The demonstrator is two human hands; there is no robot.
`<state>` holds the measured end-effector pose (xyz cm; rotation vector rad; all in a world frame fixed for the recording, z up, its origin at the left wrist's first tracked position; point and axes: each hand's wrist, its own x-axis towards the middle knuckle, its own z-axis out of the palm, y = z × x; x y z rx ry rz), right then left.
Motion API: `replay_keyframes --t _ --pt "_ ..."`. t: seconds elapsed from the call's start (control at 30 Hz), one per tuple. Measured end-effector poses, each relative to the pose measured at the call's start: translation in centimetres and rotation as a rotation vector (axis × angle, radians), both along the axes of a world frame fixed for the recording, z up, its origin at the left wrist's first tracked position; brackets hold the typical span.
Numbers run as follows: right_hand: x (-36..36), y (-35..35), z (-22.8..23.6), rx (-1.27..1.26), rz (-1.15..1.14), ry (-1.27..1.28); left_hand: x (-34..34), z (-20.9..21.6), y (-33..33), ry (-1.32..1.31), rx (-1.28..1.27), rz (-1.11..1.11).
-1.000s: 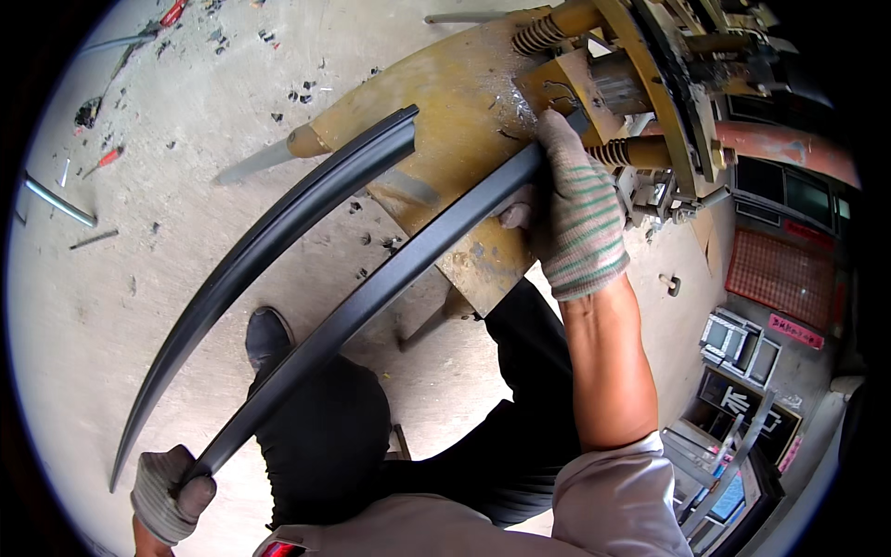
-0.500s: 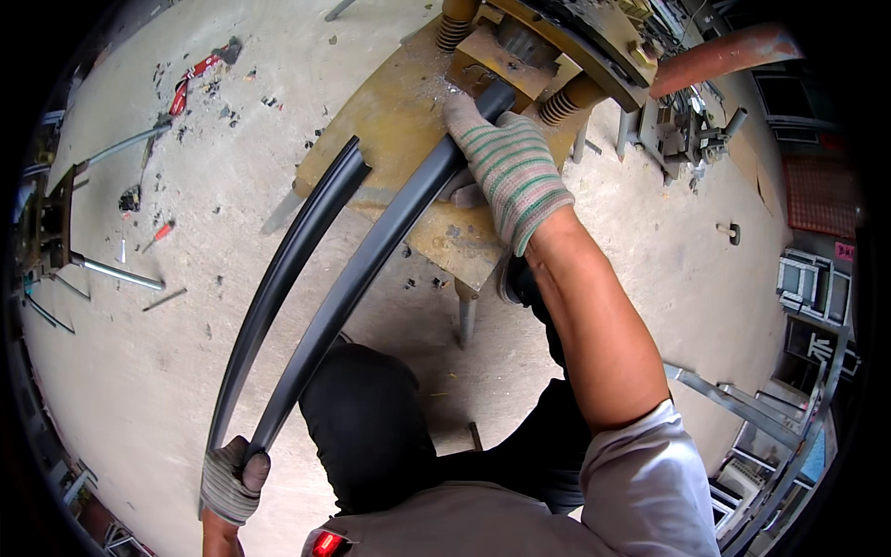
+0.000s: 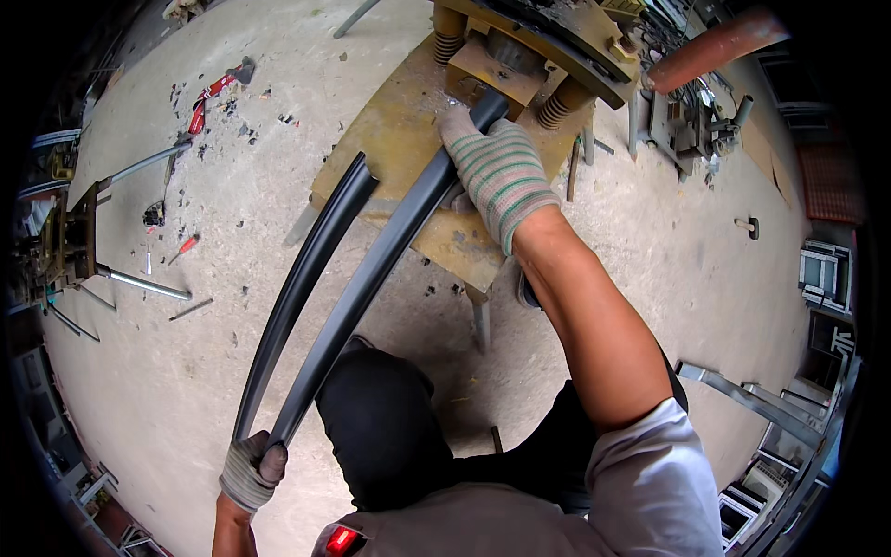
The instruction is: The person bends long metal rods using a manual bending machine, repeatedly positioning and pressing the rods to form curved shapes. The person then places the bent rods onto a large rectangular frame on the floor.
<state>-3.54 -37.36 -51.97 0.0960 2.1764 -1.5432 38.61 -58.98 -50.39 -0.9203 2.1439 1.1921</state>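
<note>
Two long, gently curved dark profile strips slant up from the lower left. My left hand [image 3: 251, 473], in a striped knit glove, is closed around their lower ends. The grey strip [image 3: 357, 288] runs up to a metal press [image 3: 497, 74], its far end at the press's lower block; whether it enters the block is unclear. My right hand [image 3: 501, 172], also gloved, is closed around this strip near that end, above the yellowish metal plate [image 3: 362, 167]. Left of it, the shinier black strip [image 3: 302, 269] has its upper end free, over the plate's near left edge.
Coil springs [image 3: 554, 111] flank the press block. A reddish bar [image 3: 719, 46] juts out at the upper right. On the floor lie a red-handled tool [image 3: 188, 244], a mallet [image 3: 750, 227] and scattered dark scraps. Metal frames [image 3: 826, 278] stand along the right side.
The view has shifted, so floor items appear farther right. Relative to the press, the grey strip's end and my right hand have moved slightly left. Both hands keep their grip.
</note>
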Motion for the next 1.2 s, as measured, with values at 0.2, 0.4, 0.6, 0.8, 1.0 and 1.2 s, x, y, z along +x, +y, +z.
replay_keyframes --t 0.2,0.4,0.6,0.8,1.0,1.2 --pt "-0.5 0.3 -0.4 -0.041 0.043 -0.02 0.8 -0.1 2.3 0.032 -0.049 -0.021" --pt "-0.2 0.5 0.6 -0.087 0.015 -0.063 0.1 1.4 3.5 -0.006 -0.202 -0.053" --pt "-0.3 0.1 0.5 -0.084 0.006 -0.046 -0.7 1.9 3.6 -0.008 -0.181 -0.046" --pt "-0.4 0.2 0.3 -0.025 0.024 -0.051 0.2 0.4 3.3 0.036 -0.219 -0.017" --pt "-0.5 0.3 0.0 -0.036 0.001 -0.011 -0.4 1.1 3.2 0.007 -0.231 -0.037" --pt "-0.6 0.2 -0.2 0.049 0.065 0.01 -0.2 -1.9 2.1 0.059 -0.271 -0.09"
